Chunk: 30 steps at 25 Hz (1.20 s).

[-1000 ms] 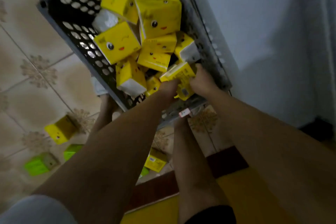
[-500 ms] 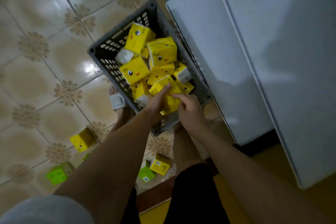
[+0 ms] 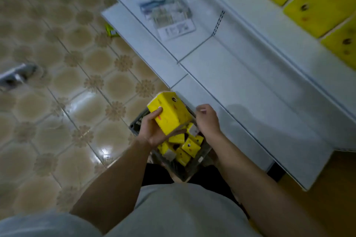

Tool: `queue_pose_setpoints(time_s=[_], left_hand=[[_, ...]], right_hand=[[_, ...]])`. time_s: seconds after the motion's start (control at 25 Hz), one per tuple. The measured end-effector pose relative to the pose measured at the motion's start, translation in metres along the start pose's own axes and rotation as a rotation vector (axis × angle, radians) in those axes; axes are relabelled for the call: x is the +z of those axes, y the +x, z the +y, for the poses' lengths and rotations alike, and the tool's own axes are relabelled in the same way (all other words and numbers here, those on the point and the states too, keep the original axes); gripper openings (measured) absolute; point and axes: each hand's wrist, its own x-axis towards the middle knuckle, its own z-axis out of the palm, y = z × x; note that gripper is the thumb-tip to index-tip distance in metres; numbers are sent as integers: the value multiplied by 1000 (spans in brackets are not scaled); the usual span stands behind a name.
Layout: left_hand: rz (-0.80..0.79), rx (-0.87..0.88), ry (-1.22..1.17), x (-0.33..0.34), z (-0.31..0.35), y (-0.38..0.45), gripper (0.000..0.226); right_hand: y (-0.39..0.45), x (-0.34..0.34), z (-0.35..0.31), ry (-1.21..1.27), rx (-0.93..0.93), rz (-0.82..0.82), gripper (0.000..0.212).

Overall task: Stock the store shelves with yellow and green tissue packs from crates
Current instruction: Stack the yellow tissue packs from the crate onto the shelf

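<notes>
Left hand gripping yellow tissue pack above crate — right hand loosely curled, empty, just beside

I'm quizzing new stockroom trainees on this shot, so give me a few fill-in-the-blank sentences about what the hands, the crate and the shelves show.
1. The left hand grips a tissue pack whose colour is ____.
2. The right hand holds ____.
3. The grey crate below the hands stands on the ____.
4. The packs on the top shelf at upper right are ____ in colour.

Missing words: yellow; nothing; floor; yellow
</notes>
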Motion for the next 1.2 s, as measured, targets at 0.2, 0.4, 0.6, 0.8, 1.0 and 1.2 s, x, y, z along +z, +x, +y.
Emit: queue_pose_setpoints(time_s=[0.2, 0.4, 0.6, 0.8, 1.0, 1.2], left_hand=[[-352, 21, 137, 66, 58, -28, 56], [-360, -44, 435, 139, 99, -27, 69], [-495, -100, 669, 224, 123, -9, 84], [-426, 0, 1034, 314, 68, 9, 54], [-359, 185, 1350, 356, -45, 41, 39], [-267, 370, 1562, 392, -112, 69, 40]], right_hand=[[-38, -28, -53, 624, 233, -353, 41], [-64, -66, -97, 739, -86, -268, 43], [-85, -130, -121, 823, -292, 136, 46], [-86, -205, -92, 851, -288, 483, 45], [-79, -266, -37, 771, -147, 815, 50], [-75, -315, 0, 820, -287, 822, 72]])
